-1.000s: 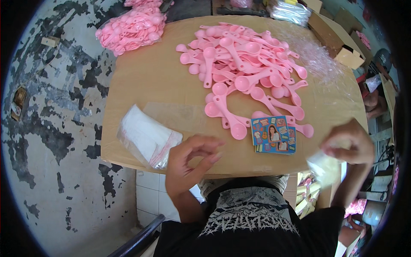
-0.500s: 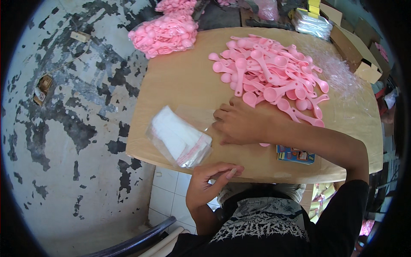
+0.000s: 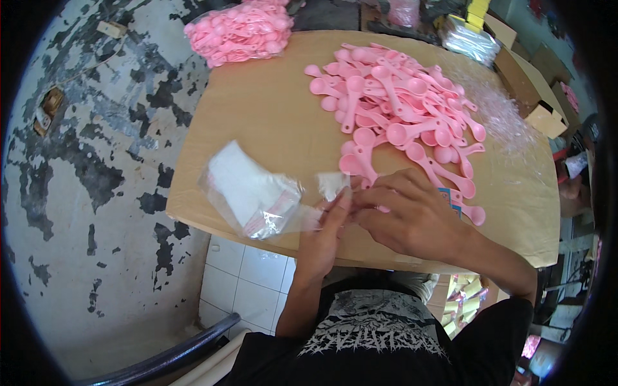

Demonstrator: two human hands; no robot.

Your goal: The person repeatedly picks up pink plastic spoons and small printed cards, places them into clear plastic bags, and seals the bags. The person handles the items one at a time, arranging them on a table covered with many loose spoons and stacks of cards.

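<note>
My left hand (image 3: pixel 327 222) pinches a small clear plastic bag (image 3: pixel 331 184) with a whitish patch, above the near part of the table. My right hand (image 3: pixel 412 215) meets it there, its fingertips closed together at the bag's edge; the exact grip is partly hidden. Left of my hands lies a clear packet (image 3: pixel 248 190) of white, thin plastic bags with a pinkish strip. Just beyond my fingers a heap of pink measuring spoons (image 3: pixel 393 96) spreads over the table. A stack of blue printed cards (image 3: pixel 452 199) shows partly behind my right hand.
A brown-covered table (image 3: pixel 257 103) carries everything. A filled bag of pink spoons (image 3: pixel 241 32) stands at the far left. Crumpled clear film (image 3: pixel 508 116), a silvery wrapped bundle (image 3: pixel 470 40) and an open cardboard box (image 3: pixel 531 83) are at the right. A peeling wall (image 3: pixel 96 193) borders the left side.
My right hand has drawn back toward me and met my left hand, which moved up over the table. A small clear bag now shows between them. The whole view has shifted slightly.
</note>
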